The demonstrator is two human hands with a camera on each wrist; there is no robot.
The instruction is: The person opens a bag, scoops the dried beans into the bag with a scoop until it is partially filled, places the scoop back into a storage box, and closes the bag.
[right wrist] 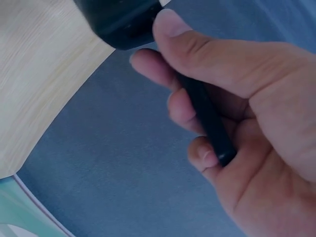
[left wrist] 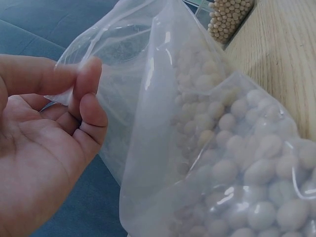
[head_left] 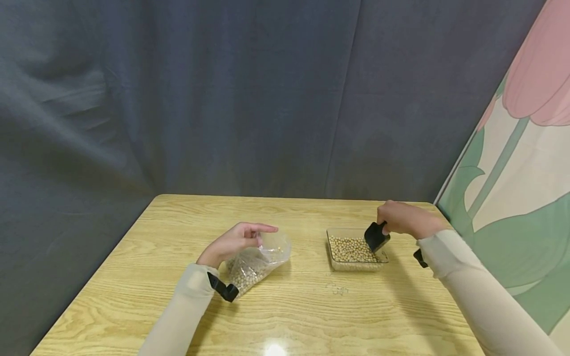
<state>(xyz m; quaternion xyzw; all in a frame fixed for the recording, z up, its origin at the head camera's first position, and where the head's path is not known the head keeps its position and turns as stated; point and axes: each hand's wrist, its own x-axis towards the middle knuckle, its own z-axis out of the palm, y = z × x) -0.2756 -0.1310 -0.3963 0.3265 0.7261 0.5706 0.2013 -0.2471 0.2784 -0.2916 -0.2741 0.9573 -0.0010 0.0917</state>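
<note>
My left hand (head_left: 236, 242) pinches the rim of a clear plastic bag (head_left: 271, 249) between thumb and fingers, its mouth held apart. Pale round beans (left wrist: 256, 168) fill the lower part of the bag, which rests on the table. At the right, my right hand (head_left: 403, 218) grips the handle of a black scoop (head_left: 375, 237), its fingers wrapped round it in the right wrist view. The scoop tilts down into a clear rectangular container (head_left: 336, 232), its lip at the beans (head_left: 352, 249) inside. What the scoop holds is hidden.
A few small clear loops or scraps (head_left: 337, 289) lie on the wooden table (head_left: 285, 316) in front of the container. A dark curtain (head_left: 249, 99) hangs behind the table's far edge. A floral panel (head_left: 525, 173) stands along the right side.
</note>
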